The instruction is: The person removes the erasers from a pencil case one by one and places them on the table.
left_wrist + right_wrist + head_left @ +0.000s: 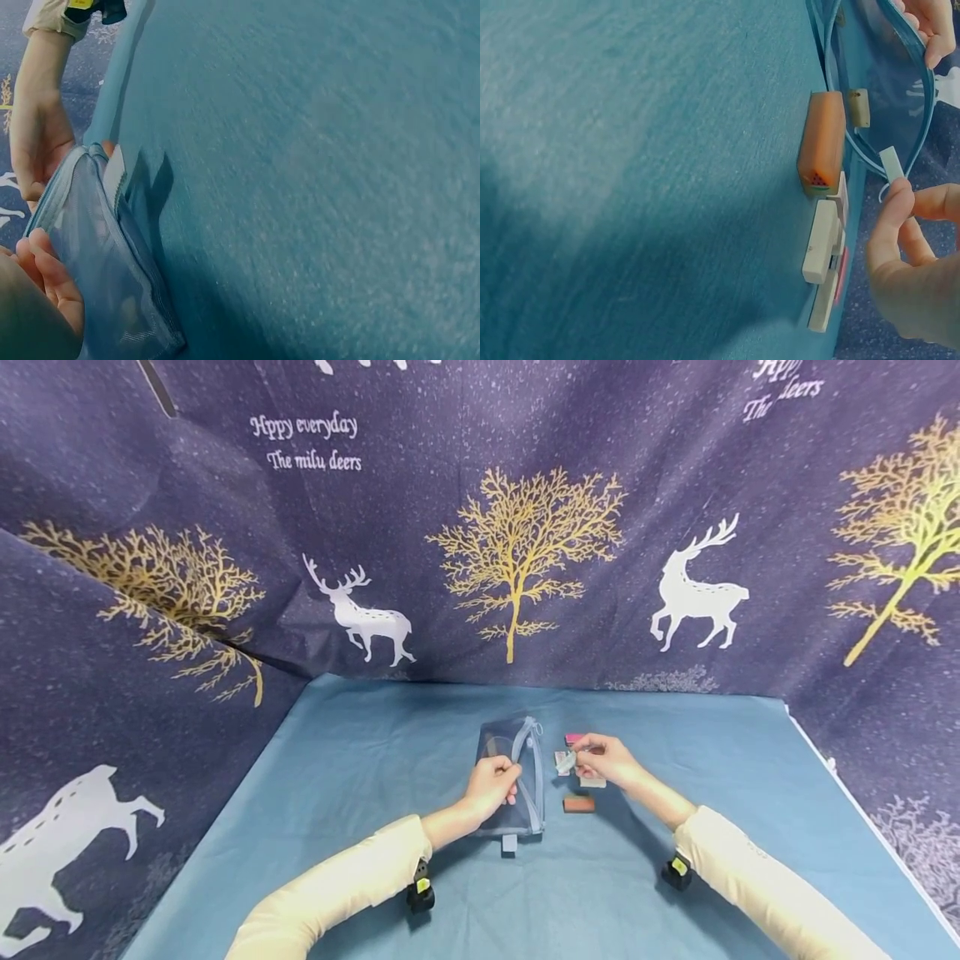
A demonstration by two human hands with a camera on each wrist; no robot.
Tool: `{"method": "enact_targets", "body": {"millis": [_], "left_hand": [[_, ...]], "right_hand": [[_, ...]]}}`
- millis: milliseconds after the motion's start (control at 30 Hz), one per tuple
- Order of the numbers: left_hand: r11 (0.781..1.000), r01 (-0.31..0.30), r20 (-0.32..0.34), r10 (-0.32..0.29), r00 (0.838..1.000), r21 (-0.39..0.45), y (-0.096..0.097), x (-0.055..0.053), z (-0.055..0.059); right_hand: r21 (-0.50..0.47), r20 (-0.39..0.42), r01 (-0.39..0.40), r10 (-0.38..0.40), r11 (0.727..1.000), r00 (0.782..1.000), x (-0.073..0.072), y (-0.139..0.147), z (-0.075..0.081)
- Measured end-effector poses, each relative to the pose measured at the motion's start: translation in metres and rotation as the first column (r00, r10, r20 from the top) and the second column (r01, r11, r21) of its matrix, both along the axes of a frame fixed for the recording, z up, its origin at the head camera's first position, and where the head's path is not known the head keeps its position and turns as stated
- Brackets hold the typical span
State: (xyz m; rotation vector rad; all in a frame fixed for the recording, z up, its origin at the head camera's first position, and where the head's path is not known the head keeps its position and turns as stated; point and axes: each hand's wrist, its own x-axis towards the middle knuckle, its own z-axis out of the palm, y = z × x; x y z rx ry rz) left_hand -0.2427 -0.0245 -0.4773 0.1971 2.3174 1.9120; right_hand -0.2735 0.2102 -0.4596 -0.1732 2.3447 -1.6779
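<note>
A blue mesh zipper pouch (517, 817) lies on the table with its mouth spread apart. My left hand (491, 787) grips one edge of that mouth, fingers curled on the mesh. Between thumb and fingers of my right hand (607, 762) is a small pale eraser (891, 163), right by the zipped rim in the right wrist view. Another pale block (859, 108) shows within the pouch opening. Beside the pouch lie an orange eraser (821, 142), a white eraser (821, 240) and a pink-edged one (573, 738), partly hidden by others in the right wrist view.
A blue cloth (360, 760) covers the table. Behind it hangs a dark curtain (465, 610) printed with deer and trees. A pale fabric tab (509, 843) sticks out at the pouch's near end.
</note>
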Motion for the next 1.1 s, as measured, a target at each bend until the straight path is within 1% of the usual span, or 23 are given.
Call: {"method": "enact_targets", "body": {"millis": [167,333,533,667,733,833,933,1100], "left_hand": [[1.000,-0.004,0.009,0.004,1.000,0.007,0.000,0.000,0.001],[1.000,0.002,0.022,-0.002,1.000,0.011,-0.001,0.000,0.002],[1.000,-0.002,0.012,0.002,1.000,-0.008,0.000,0.001,0.003],[1.000,0.002,0.011,-0.002,1.000,-0.021,0.001,0.001,0.002],[1.000,0.003,0.010,-0.002,1.000,-0.019,0.001,0.001,0.000],[1.000,-0.005,0.010,0.005,1.000,-0.008,0.002,0.000,-0.001],[1.000,-0.006,0.012,0.006,1.000,0.002,0.003,-0.001,-0.003],[1.000,-0.010,0.023,0.010,1.000,-0.013,0.003,0.000,-0.004]], "right_hand": [[0.027,0.029,0.007,-0.008,1.000,1.000,0.001,0.000,0.002],[0.066,0.032,0.023,-0.025,0.998,0.999,0.000,0.003,0.000],[0.071,0.047,0.058,-0.062,0.996,0.997,0.000,0.007,0.001],[0.095,0.062,0.075,-0.082,0.993,0.995,-0.002,0.010,0.000],[0.110,0.058,0.087,-0.094,0.990,0.994,-0.003,0.012,-0.001],[0.120,0.053,0.124,-0.131,0.985,0.990,-0.005,0.014,-0.001],[0.130,0.041,0.141,-0.147,0.981,0.988,-0.006,0.016,0.000],[0.169,0.015,0.176,-0.181,0.970,0.983,-0.009,0.022,-0.002]]}}
